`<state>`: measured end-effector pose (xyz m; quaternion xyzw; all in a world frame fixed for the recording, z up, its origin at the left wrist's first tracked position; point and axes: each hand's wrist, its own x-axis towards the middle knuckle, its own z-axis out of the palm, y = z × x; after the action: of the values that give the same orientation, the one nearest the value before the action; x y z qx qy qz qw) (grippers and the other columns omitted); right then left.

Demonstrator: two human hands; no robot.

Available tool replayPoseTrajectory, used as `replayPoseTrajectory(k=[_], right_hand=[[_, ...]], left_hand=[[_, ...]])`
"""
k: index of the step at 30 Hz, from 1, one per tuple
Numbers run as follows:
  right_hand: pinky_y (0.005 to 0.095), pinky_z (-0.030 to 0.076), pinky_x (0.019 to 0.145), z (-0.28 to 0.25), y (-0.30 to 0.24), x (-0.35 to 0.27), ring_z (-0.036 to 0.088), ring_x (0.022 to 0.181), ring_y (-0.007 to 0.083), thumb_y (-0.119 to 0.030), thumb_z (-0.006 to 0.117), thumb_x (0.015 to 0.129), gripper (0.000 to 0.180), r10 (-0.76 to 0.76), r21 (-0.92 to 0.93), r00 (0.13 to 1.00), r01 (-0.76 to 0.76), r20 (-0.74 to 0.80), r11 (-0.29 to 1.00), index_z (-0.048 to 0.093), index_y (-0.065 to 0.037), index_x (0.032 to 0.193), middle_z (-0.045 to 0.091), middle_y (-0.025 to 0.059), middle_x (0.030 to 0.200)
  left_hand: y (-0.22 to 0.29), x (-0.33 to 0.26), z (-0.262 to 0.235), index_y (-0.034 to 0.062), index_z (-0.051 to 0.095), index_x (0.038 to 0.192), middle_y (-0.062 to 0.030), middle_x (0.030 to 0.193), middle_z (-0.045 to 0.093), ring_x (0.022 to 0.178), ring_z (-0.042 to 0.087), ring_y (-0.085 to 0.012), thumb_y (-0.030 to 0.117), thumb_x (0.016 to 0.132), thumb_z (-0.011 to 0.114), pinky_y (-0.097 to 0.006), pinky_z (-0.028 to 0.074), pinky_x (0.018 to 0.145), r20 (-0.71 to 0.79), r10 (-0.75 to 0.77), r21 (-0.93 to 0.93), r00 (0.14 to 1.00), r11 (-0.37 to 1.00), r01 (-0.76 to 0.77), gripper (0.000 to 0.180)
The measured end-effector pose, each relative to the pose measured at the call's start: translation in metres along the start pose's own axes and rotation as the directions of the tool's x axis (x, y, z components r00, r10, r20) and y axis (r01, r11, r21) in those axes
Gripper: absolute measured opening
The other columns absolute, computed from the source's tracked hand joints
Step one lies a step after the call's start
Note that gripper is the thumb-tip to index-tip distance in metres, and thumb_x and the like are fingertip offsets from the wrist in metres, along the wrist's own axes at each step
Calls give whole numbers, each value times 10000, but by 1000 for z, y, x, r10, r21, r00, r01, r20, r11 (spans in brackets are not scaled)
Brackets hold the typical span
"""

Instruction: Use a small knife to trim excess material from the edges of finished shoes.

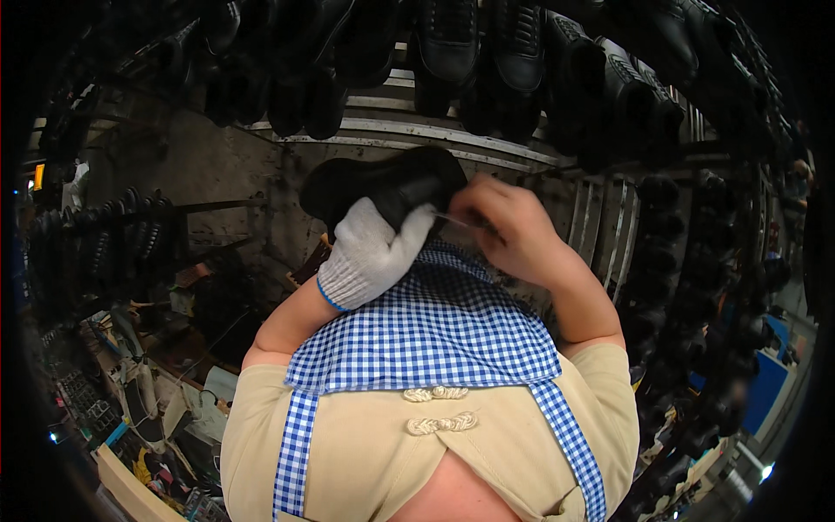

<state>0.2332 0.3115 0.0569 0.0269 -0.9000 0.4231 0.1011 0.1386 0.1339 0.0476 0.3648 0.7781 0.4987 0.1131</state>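
Across the top of the frame I see the biggest thing in view, a metal rack (417, 130) of pale rails hung with rows of black shoes (487, 43), running from the upper left round to the right edge. More dark shoes line a second rack (113, 235) at the left of the frame.

Filling the lower middle is my beige top (417, 452) with two knotted cloth fastenings, and over it a blue-and-white checked apron (435, 326) whose straps run down to the bottom edge.

At the lower left lies a cluttered surface (130, 409) with tools and scraps too small and dim for me to name.

In the upper middle, just below the rack, is a single black shoe (383, 183), held up in front of the apron. My left hand (374, 248), in a white knitted glove with a blue cuff edge, is clamped round the shoe from below, fingers closed on its underside.

My right hand (504, 222), bare, sits just to the right of the shoe, touching it near the glove. Its fingers are pinched together on a thin pale strand or tool (457, 220) that reaches toward the shoe; I cannot tell which it is.
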Motion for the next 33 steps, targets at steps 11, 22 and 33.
replayPoseTrajectory(k=[11, 22, 33], right_hand=[[239, 493, 543, 2, 18, -4, 626, 650, 144, -56, 756, 754, 323, -34, 69, 944, 59, -328, 996, 694, -68, 1071, 609, 57, 814], [232, 471, 482, 6, -1, 26, 610, 662, 139, -95, 688, 683, 337, -433, -679, 898, 267, -82, 684, 680, -25, 1013, 600, 50, 914], [232, 466, 468, 10, 4, 34, 562, 621, 119, -112, 600, 734, 256, -455, -745, 884, 376, 110, 551, 662, -4, 959, 585, 59, 918]], left_hand=[[11, 16, -25, 11, 620, 1147, -84, 956, 698, 876, 659, -136, 155, 926, 607, -242, 542, 779, 158, -296, -403, 942, 851, 335, 264], [9, 19, -13, 24, 612, 1139, -115, 932, 693, 788, 684, -166, 79, 890, 628, -261, 555, 687, 152, -150, -152, 977, 973, 173, 255], [7, 18, -10, 39, 643, 1093, -122, 876, 693, 738, 688, -230, 132, 879, 645, -285, 561, 666, 80, -290, 16, 954, 957, 290, 234]])
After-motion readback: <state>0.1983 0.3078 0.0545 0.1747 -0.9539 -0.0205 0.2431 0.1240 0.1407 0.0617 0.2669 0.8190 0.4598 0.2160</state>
